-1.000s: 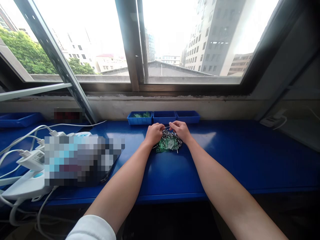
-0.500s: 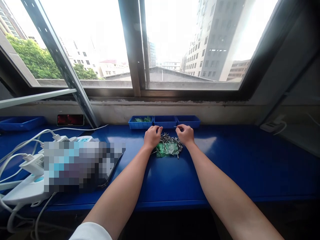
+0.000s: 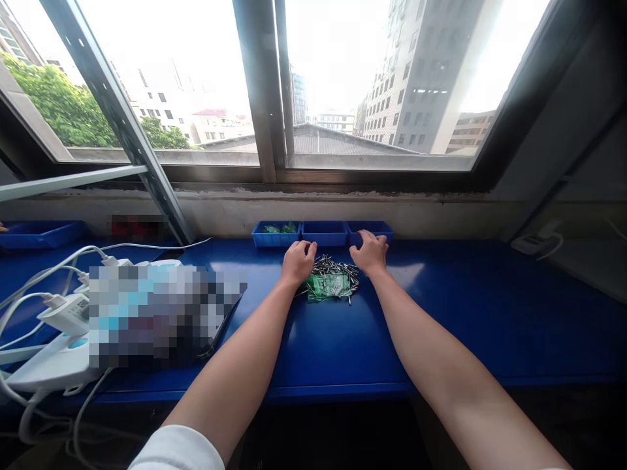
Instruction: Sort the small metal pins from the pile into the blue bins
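Note:
A heap of small thin metal pins (image 3: 326,264) lies on the blue table, several of them scattered over and around green clear plastic packets (image 3: 329,286). My left hand (image 3: 298,262) is at the heap's left edge with thumb and fingers curled together; whatever is between them is too small or hidden to make out. To the right of the heap, my right hand (image 3: 371,253) hovers just in front of the right blue bin (image 3: 386,228), thumb and fingers apart. No pin shows in it. The middle blue bin (image 3: 323,243) stands between that bin and the left blue bin (image 3: 264,243), which holds green packets.
White power strips (image 3: 53,372) with plugs and cables crowd the table (image 3: 337,356) at left, beside a blurred-out object (image 3: 147,313). A metal shelf post (image 3: 147,163) rises there. Another blue tray (image 3: 44,236) sits at far left. A window (image 3: 269,98) is behind.
My right hand has moved slightly right and its fingers have spread apart; the thin pin that it pinched no longer shows. My left hand has stayed nearly in place.

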`<state>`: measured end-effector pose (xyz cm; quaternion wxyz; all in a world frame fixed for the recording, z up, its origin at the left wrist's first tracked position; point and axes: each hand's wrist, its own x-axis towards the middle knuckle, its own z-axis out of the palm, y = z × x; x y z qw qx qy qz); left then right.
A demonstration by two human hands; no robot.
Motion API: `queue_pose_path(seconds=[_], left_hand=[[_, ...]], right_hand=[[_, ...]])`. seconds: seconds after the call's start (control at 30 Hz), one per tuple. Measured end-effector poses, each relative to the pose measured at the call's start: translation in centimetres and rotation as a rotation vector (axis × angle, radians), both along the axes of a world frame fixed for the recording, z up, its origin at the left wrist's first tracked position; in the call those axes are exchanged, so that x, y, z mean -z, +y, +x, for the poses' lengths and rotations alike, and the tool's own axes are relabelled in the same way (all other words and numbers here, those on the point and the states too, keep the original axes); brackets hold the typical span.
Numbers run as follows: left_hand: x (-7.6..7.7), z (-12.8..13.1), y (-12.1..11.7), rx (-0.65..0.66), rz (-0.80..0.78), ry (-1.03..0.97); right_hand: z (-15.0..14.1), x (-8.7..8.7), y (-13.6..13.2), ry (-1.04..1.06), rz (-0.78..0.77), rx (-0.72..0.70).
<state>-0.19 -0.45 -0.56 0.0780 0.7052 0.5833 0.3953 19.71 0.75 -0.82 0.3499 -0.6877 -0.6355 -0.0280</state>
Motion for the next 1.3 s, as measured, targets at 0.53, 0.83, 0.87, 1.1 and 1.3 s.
queue_pose_path(seconds=[0.53, 0.83, 0.87, 1.1, 1.3], left_hand=[[1.5, 0.4, 0.8, 0.13, -0.18, 0.262], [1.3, 0.7, 0.4, 0.205, -0.16, 0.368], [1.3, 0.7, 0.4, 0.21, -0.153, 0.368], [1.0, 0.7, 0.4, 0.207, -0.108, 0.331], [-0.2, 1.6, -0.6, 0.26, 0.059, 0.158]], right_hand=[[-2.3, 0.6, -0.9, -0.07, -0.181, -0.189], [-3.1, 1.0, -0.5, -0.072, -0.286, -0.316], [-3.1, 1.0, -0.5, -0.072, -0.279, -0.319], [-3.1, 0.8, -0.8, -0.066, -0.191, -0.324], [-3.3, 0.1, -1.2, 0.028, -0.064, -0.411]])
